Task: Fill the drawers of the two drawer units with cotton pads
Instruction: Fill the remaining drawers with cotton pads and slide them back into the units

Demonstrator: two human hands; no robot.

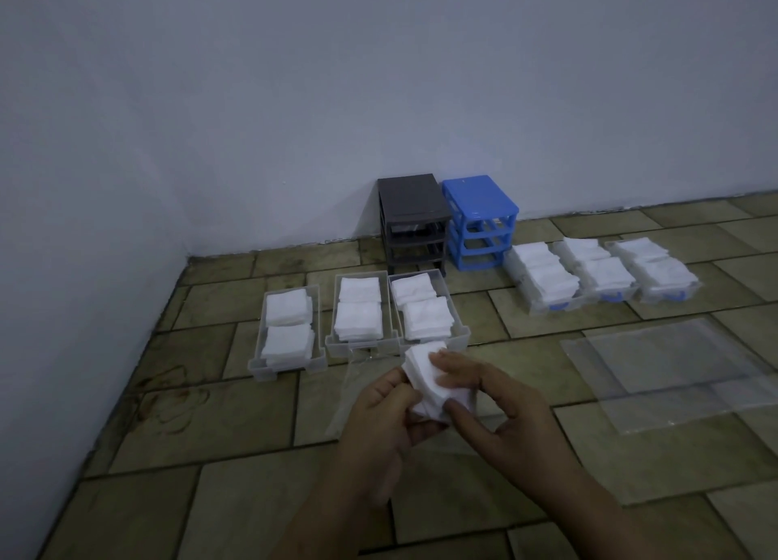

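On the floor, pad-filled drawers (358, 311); left hand (381, 416) and right hand (501, 408) grip cotton pads (429, 380)

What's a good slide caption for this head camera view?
Both hands hold a stack of white cotton pads above six filled clear plastic drawers near grey and blue plastic drawer frames.
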